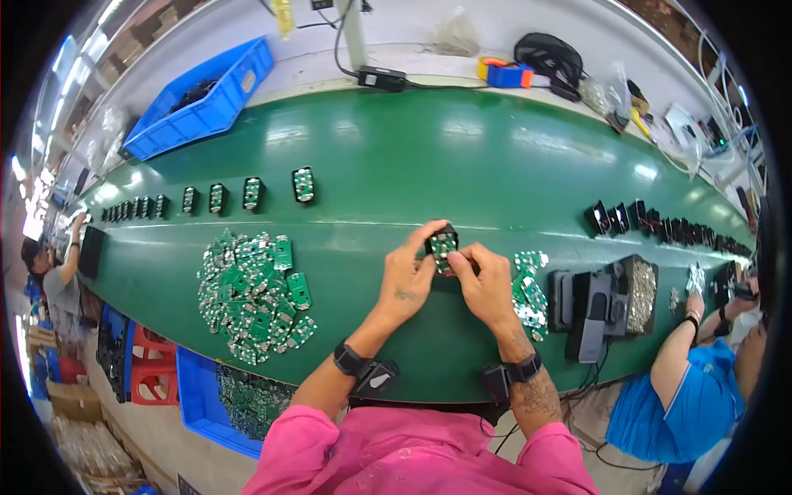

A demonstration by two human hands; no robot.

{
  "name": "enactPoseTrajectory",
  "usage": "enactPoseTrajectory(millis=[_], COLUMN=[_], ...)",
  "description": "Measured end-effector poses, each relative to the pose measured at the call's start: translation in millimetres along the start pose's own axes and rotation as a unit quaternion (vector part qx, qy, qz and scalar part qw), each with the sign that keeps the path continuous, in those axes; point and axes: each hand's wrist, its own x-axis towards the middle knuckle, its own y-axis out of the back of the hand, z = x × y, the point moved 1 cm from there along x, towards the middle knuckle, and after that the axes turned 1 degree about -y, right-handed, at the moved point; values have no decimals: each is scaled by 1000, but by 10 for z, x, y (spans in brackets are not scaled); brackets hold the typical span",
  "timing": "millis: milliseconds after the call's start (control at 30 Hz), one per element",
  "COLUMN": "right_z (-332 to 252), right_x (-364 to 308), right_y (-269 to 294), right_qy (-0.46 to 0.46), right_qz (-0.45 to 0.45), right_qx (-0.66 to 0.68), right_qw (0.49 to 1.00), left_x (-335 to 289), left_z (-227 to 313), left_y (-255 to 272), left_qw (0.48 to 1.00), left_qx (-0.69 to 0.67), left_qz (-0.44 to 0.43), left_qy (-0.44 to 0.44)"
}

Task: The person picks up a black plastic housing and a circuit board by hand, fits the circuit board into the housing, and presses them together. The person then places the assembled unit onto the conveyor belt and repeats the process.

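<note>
In the middle of the green bench, my left hand [404, 276] grips a small black plastic housing [431, 247] with its fingers round the side. A green circuit board [444, 242] lies in the housing's open face. My right hand [487, 285] is closed at the lower right corner, its thumb pressing on the board's edge. My right fingertips are partly hidden behind the housing. Left of my hands spreads a big heap of loose green circuit boards [247, 301]. A smaller pile of boards [530, 293] lies just beyond my right hand.
A row of housings with boards [252, 194] runs along the left; black housings [639, 216] line the right. Dark grey devices [590, 309] stand near the right edge. A blue crate [198, 99] sits far left, another [198, 396] below the bench. Co-workers sit at both ends.
</note>
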Motion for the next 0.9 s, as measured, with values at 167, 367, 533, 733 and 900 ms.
enactPoseTrajectory(millis=[167,367,533,733,900], right_z=[100,157,109,50,81], right_x=[-27,-65,-42,-22,-15], right_y=[-28,-41,-65,-28,-49], right_qy=[12,63,26,-2,30], right_qz=[18,13,1,-67,-50], right_qx=[-16,-146,-52,-3,10], right_qw=[1000,987,998,998,998], left_x=[11,-8,-20,-50,-61], left_z=[5,14,-5,2,26], left_y=[16,13,-11,-55,-94], left_qw=[985,985,986,987,987], left_qx=[-160,-134,-128,-113,-112], left_qz=[-64,-22,-11,-25,-30], left_qy=[30,110,104,111,109])
